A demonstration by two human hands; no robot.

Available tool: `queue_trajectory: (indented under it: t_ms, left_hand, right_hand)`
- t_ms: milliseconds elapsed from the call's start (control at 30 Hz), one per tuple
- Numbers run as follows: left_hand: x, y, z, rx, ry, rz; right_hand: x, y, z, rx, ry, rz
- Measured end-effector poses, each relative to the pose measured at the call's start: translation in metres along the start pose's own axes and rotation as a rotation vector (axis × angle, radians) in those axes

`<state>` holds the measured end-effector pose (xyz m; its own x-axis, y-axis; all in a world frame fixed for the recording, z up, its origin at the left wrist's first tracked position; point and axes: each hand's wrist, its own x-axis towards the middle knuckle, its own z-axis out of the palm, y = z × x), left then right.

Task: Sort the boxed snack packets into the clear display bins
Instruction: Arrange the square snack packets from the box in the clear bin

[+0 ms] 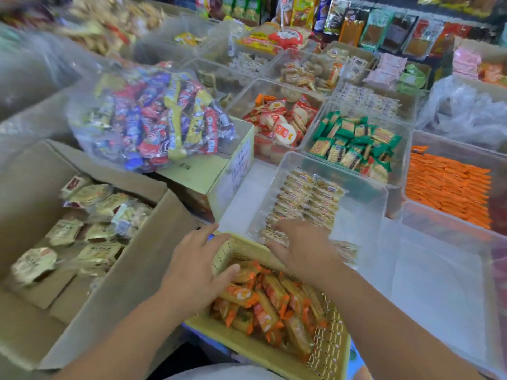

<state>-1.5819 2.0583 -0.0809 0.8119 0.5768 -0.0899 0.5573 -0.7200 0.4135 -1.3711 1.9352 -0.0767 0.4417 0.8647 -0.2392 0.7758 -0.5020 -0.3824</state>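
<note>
A yellow perforated basket [326,349] in front of me holds several orange snack packets [270,300]. My left hand [196,272] grips the basket's far left wall, thumb inside by the packets and fingers outside. My right hand [303,246] reaches over the near edge of a clear bin [365,215], closed on a blurred row of clear-wrapped cracker packets [347,249] that sticks out on both sides of the palm. More of the same crackers [307,197] lie in neat rows in that bin.
An open cardboard box [131,272] of cream packets stands at the left. Behind it a small carton [219,171] carries a clear bag of mixed wrapped snacks [153,119]. Clear bins of red [279,122], green [354,146] and orange [447,185] packets fill the back and right.
</note>
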Motion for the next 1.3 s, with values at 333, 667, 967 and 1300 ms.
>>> queue_trajectory:
  t_ms: [333,667,967,1300]
  left_hand:
    - [-0.073,-0.191,-0.077,-0.092,0.173,-0.425]
    - [-0.04,-0.396,-0.128,0.156,-0.356,-0.611]
    - [-0.012,-0.443,-0.103,0.272,-0.691,-0.619]
    - [-0.009,-0.449,-0.086,0.199,-0.729,-0.664]
  right_hand:
    - [0.019,-0.213,0.081,0.134,0.04,-0.472]
    - [0.052,-0.303,0.136,-0.35,-0.135,-0.379]
    - [0.055,-0.31,0.137,-0.407,-0.191,-0.294]
    - [0.055,-0.31,0.142,-0.398,-0.184,-0.257]
